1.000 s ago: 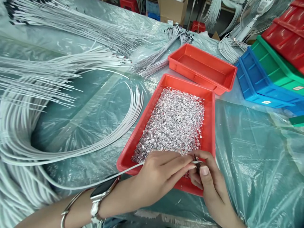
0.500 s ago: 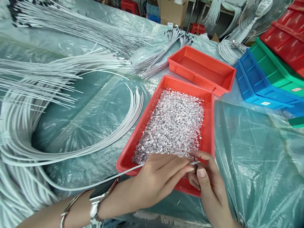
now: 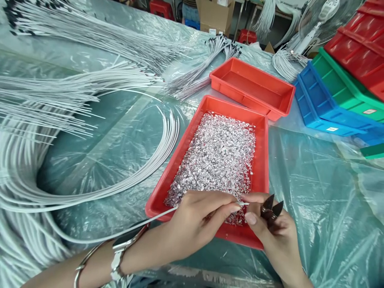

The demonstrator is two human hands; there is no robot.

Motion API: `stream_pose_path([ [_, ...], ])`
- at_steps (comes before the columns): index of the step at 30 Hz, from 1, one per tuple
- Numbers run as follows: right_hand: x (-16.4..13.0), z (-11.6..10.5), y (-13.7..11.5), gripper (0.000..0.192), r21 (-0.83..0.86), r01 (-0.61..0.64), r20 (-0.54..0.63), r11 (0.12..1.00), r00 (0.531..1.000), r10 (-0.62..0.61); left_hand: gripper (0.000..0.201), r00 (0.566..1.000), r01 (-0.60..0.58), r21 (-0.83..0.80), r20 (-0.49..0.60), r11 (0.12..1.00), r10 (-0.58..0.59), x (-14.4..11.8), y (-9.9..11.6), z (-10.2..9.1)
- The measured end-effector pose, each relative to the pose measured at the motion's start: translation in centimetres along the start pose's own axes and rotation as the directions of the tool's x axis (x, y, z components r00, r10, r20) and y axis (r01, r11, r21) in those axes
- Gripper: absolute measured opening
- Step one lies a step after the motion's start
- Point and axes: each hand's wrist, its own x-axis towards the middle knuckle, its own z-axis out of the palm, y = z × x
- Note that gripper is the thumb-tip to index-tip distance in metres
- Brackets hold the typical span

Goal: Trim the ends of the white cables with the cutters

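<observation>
My left hand [image 3: 204, 220] pinches a white cable [image 3: 132, 231] close to its end, and the short tip sticks out past the fingertips. In my right hand [image 3: 273, 236] is a small pair of dark scissors [image 3: 271, 210], held in the palm with its pointed blades apart and facing up. The right thumb and forefinger are spread just beside the cable tip; I cannot tell whether they touch it. Below both hands stands a red tray [image 3: 264, 168] holding a layer of small shiny silver scraps [image 3: 216, 156].
A thick coil of white cables [image 3: 21, 168] and cable bundles [image 3: 99, 36] lie left and behind. A second red tray [image 3: 252, 82] adjoins the first. Blue bins [image 3: 324, 104], a green bin [image 3: 348, 84] and a red bin [image 3: 360, 44] are stacked right. Plastic sheeting [image 3: 315, 192] covers the table.
The scissors have turned away from the cable tip into my right palm, blades now pointing up. My right hand has shifted slightly right; the left still holds the cable.
</observation>
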Motion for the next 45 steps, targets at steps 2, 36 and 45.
stream_pose_path([
  [2, 0.2, -0.2, 0.0, 0.009, 0.012, -0.035, 0.029, 0.999, 0.999, 0.034, 0.018, 1.000, -0.015, 0.014, 0.014, 1.000, 0.015, 0.1, -0.1, 0.1],
  [36, 1.5, -1.7, 0.0, 0.024, 0.372, -0.513, 0.421, 0.773, 0.836, 0.352, 0.023, 0.994, -0.048, -0.023, 0.101, 0.999, 0.050, -0.1, -0.6, 0.0],
  [45, 1.1, -1.3, 0.2, 0.020, 0.284, -0.385, 0.277, 0.878, 0.910, 0.310, 0.021, 0.990, 0.036, -0.060, 0.136, 0.998, -0.027, 0.0, -0.6, 0.0],
])
